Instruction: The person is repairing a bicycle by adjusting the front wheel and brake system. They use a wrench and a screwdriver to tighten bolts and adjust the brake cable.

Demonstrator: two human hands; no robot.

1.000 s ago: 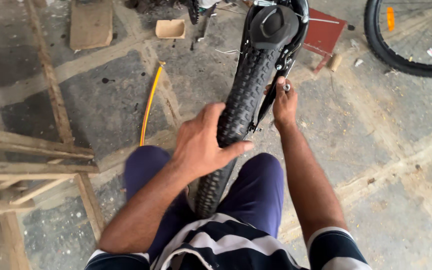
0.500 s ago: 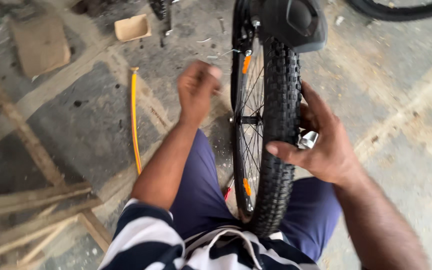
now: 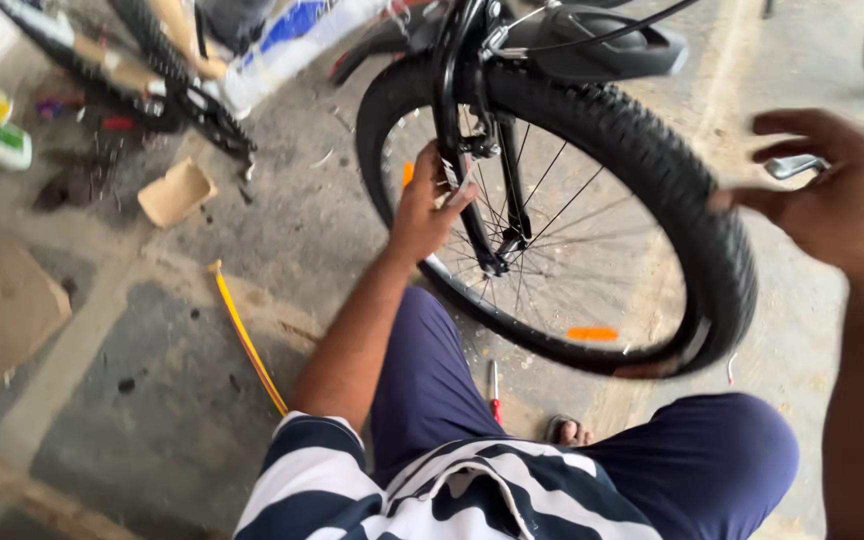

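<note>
At the bike's front wheel (image 3: 652, 190), left hand (image 3: 422, 205) gripping the fork (image 3: 482, 190); right hand (image 3: 837, 195) clasping a silver tool (image 3: 795, 165), fingertips touching the tyre.

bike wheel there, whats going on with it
A person in a striped shirt sits on the concrete floor with a black knobby-tyred bicycle wheel in front of them. Their left hand is at the brake and fork area by the rim. Their right hand rests against the tyre's tread and holds a small silver metal tool. A red-handled screwdriver lies on the floor between their legs.
</note>
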